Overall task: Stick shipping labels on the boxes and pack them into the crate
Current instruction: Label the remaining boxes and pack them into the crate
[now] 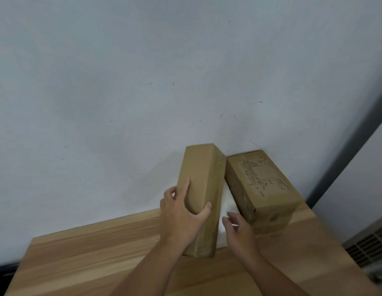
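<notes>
While our left hand (183,212) grips the plain upright box (204,178) standing on end on the worktop (89,253), our right hand (239,229) lies loosely open, its fingers on a white sheet (225,201) between that box and the second box (260,189), whose dark top lettering is too blurred to read.

Illegible dark print atop the right-hand cardboard box (265,184).
</notes>
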Available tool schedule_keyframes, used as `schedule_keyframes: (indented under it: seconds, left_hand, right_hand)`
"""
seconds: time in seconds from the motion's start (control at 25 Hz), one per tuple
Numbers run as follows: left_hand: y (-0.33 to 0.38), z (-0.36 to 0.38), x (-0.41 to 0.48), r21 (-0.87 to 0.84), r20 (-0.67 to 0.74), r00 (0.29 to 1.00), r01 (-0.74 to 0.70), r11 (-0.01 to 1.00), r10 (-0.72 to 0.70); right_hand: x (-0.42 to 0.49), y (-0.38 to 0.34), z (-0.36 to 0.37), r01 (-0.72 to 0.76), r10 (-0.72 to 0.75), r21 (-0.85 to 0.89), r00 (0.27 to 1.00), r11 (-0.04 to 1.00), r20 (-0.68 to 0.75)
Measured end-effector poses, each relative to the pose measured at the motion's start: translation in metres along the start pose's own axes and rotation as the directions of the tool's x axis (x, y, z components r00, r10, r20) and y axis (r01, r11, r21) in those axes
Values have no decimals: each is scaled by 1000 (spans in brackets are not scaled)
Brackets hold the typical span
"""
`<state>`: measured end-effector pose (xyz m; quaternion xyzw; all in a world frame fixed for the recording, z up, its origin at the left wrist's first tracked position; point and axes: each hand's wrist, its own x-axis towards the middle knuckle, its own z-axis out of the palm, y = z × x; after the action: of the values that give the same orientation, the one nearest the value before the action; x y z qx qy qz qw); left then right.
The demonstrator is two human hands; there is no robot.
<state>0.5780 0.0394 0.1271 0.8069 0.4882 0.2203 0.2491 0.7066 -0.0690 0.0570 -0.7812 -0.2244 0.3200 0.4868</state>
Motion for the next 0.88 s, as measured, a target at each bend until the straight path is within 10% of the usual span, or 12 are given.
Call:
schedule_keyframes:
  seconds: [0.24, 0.4, 0.6, 0.88]
  left_hand:
    - [-23, -50, -34, -262, 144, 988, 84, 961, -47]
    - [-64, -76, -61, -668, 503, 860, 452, 591, -89]
    - [-96, -76, -93, -568, 339, 940, 240, 787, -42]
    - [-90, -75, -116, -498, 346, 938, 191, 846, -8]
  right_hand:
    - [-44, -25, 29, -332, 182, 475, 924, 815, 335]
    - [-88, -22, 46, -353, 116, 592, 909, 725, 400]
    - [-130, -21, 60, -82, 45, 319, 992, 944, 120]
    - [-144, -16, 56, 92, -109, 279, 993, 956, 44]
